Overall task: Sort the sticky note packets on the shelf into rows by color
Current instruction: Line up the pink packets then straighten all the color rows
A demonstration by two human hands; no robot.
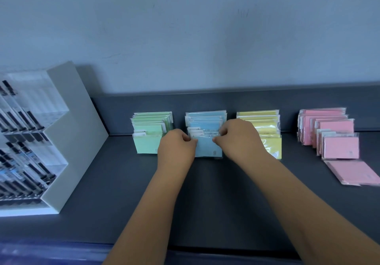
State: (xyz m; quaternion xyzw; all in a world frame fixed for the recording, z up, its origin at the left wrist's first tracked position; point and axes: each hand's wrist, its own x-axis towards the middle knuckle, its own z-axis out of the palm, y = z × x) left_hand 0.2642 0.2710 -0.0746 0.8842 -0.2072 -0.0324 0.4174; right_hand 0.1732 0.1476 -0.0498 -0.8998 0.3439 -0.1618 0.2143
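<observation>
Dark shelf point(98, 182) against a pale wall point(185, 28). Four rows of packets stand upright, left to right: green row point(149, 133), blue row point(205, 118), yellow row point(262, 120), pink row point(329, 133). The left hand point(177, 146) and right hand point(240, 139) pinch the front blue packet point(207, 149) at its upper left and right edges. One pink packet point(353, 172) lies flat before its row. A pen rack point(30, 141) stands at far left.

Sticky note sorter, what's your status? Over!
left hand and right hand pinch front blue packet. Rows sorted: green row, yellow row, pink row. Loose pink packet lies flat by its row. Nothing blocking.
</observation>
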